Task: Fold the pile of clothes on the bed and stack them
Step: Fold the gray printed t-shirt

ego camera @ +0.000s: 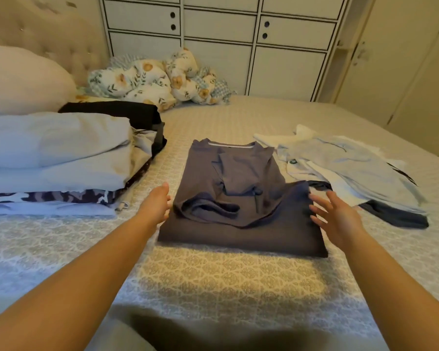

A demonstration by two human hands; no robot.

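Note:
A grey T-shirt lies partly folded in the middle of the bed, sleeves turned in over its back. My left hand hovers at its left edge, fingers apart, holding nothing. My right hand hovers over its right edge, fingers spread and empty. On the left stands a stack of folded clothes, pale grey on top with camouflage and black pieces under it. To the right lies a loose pile of unfolded clothes, light blue and white over a dark garment.
The patterned bedspread covers the bed. A floral bundle of bedding sits at the far side beside a white pillow and tufted headboard. A white cabinet stands behind the bed, with doors at the right.

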